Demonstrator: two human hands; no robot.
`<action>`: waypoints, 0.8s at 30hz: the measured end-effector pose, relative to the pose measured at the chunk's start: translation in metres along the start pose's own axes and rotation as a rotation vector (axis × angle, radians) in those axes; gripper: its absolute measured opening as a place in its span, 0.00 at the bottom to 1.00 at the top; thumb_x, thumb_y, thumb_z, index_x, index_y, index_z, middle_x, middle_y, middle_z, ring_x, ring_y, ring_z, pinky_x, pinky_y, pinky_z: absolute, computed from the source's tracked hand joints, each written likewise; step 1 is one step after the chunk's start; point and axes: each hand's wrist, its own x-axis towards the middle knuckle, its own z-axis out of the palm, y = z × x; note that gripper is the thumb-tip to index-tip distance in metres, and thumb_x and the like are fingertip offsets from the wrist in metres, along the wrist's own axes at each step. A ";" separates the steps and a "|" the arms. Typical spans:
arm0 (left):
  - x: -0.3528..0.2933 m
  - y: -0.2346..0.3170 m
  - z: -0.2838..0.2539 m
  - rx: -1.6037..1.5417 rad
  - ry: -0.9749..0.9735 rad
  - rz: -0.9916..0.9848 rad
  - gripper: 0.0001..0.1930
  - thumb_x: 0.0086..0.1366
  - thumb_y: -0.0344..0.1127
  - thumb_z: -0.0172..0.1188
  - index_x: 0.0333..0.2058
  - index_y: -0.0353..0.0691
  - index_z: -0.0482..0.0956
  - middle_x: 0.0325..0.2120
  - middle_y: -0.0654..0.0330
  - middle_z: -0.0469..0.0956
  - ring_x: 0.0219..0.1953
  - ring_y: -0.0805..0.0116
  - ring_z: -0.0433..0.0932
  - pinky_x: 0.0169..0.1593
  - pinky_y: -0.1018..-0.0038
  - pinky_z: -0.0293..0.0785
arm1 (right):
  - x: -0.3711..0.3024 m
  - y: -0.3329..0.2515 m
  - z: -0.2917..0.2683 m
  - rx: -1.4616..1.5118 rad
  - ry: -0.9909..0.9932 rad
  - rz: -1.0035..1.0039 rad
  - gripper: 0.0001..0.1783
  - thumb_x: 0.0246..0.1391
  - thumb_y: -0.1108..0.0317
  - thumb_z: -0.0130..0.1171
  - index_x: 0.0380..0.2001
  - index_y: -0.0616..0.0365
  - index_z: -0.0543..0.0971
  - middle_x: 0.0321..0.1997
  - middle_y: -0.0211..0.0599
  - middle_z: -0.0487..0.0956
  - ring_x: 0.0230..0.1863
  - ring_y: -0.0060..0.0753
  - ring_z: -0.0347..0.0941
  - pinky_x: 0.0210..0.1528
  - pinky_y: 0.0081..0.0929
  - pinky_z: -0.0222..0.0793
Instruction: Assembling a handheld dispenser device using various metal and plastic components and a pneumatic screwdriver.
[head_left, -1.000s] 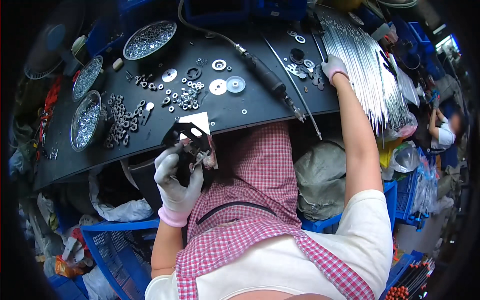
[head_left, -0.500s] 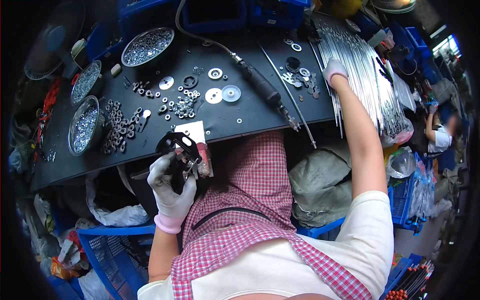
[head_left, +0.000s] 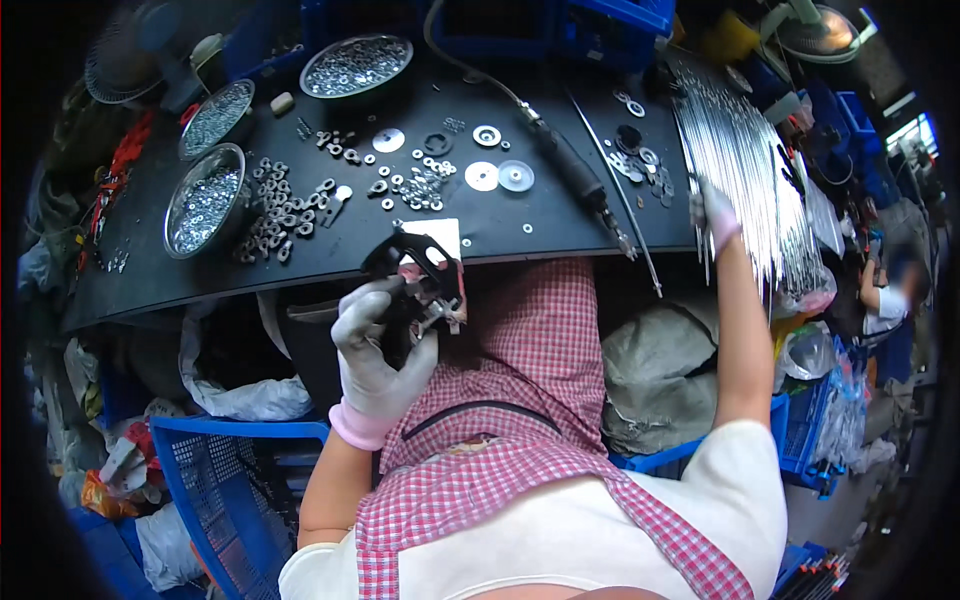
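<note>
My left hand [head_left: 375, 345], in a grey-white glove with a pink cuff, grips a black metal bracket [head_left: 425, 262] with small silver parts on its near side. The bracket is held at the table's front edge, in front of a small fixture with a white top [head_left: 440, 236] and reddish sides. My gloved right hand [head_left: 716, 212] is stretched out to the left edge of a wide bundle of thin metal rods [head_left: 745, 160]. Its fingers look closed against the rods, though blur hides what is between them.
Bowls of small metal parts [head_left: 357, 66] stand at the left. Loose nuts [head_left: 422, 186], links [head_left: 285, 205] and discs [head_left: 515, 176] lie mid-table. A black power tool [head_left: 570, 165] with a hose lies beside a single rod [head_left: 622, 200]. Another person [head_left: 885, 300] is at far right.
My right hand has slid toward me along the left side of the rod bundle. My left hand still holds the bracket by the fixture. The whole view has shifted slightly.
</note>
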 end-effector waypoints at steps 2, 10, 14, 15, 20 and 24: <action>0.003 -0.001 0.001 -0.038 -0.005 0.014 0.37 0.45 0.11 0.60 0.51 0.41 0.52 0.49 0.47 0.61 0.50 0.58 0.72 0.50 0.69 0.75 | -0.091 0.041 0.026 0.375 -0.090 -0.057 0.14 0.64 0.52 0.44 0.29 0.48 0.66 0.13 0.20 0.59 0.11 0.17 0.52 0.13 0.19 0.48; 0.028 0.007 0.017 -0.025 -0.158 0.185 0.33 0.47 0.15 0.62 0.50 0.40 0.55 0.47 0.47 0.66 0.43 0.61 0.75 0.41 0.73 0.76 | -0.253 0.045 0.125 0.949 -0.430 -0.456 0.18 0.64 0.65 0.46 0.55 0.55 0.67 0.34 0.28 0.72 0.16 0.10 0.55 0.16 0.10 0.49; 0.023 0.010 0.019 0.143 -0.137 0.234 0.32 0.46 0.18 0.65 0.47 0.40 0.58 0.44 0.47 0.71 0.41 0.55 0.77 0.38 0.73 0.77 | -0.268 0.007 0.171 0.655 -0.330 -0.549 0.20 0.54 0.78 0.54 0.50 0.56 0.66 0.35 0.29 0.71 0.27 0.13 0.66 0.28 0.11 0.64; 0.021 0.012 0.019 0.209 -0.123 0.229 0.31 0.46 0.18 0.65 0.47 0.41 0.58 0.43 0.47 0.72 0.40 0.54 0.78 0.37 0.72 0.77 | -0.271 0.004 0.177 0.581 -0.308 -0.556 0.22 0.51 0.80 0.57 0.49 0.56 0.65 0.36 0.29 0.71 0.31 0.16 0.69 0.33 0.13 0.68; 0.017 0.018 0.015 0.345 -0.164 0.288 0.31 0.45 0.22 0.67 0.46 0.43 0.60 0.43 0.48 0.73 0.29 0.53 0.80 0.26 0.70 0.77 | -0.280 0.011 0.197 0.587 -0.602 -0.473 0.24 0.47 0.77 0.63 0.47 0.60 0.67 0.42 0.32 0.76 0.40 0.20 0.73 0.43 0.19 0.72; 0.009 0.015 0.012 0.326 -0.193 0.254 0.32 0.44 0.21 0.68 0.47 0.44 0.60 0.44 0.47 0.72 0.32 0.54 0.80 0.27 0.70 0.77 | -0.293 0.011 0.203 0.600 -0.502 -0.417 0.20 0.46 0.76 0.66 0.44 0.62 0.71 0.38 0.32 0.78 0.37 0.19 0.74 0.42 0.19 0.72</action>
